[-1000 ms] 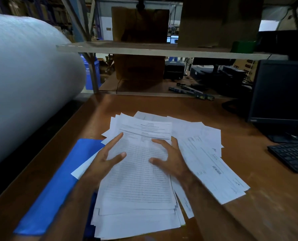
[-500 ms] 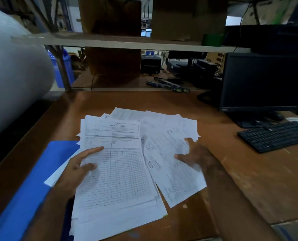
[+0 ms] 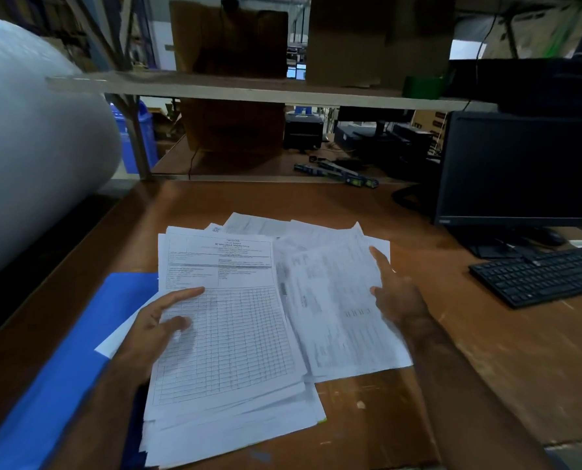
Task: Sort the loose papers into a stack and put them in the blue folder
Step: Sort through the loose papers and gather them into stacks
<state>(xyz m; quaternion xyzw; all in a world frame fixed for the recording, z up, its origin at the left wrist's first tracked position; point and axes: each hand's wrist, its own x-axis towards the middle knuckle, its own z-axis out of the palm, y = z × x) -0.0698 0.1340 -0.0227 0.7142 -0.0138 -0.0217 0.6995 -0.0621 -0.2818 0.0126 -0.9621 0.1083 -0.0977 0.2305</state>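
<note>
while splayed, papers (image 3: 333, 300) (desk (image 3: 486, 368) bare rightward)

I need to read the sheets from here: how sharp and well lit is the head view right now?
Head view: dim, bluish light; the gridded sheet under the left hand is fairly sharp, the sheets at the right hand are motion-smeared; shelf and monitor bend at the edges; no glare.

papers (image 3: 228, 334) on desk (image 3: 486, 368) | folder (image 3: 79, 351) left | keyboard (image 3: 540, 276) right
</note>
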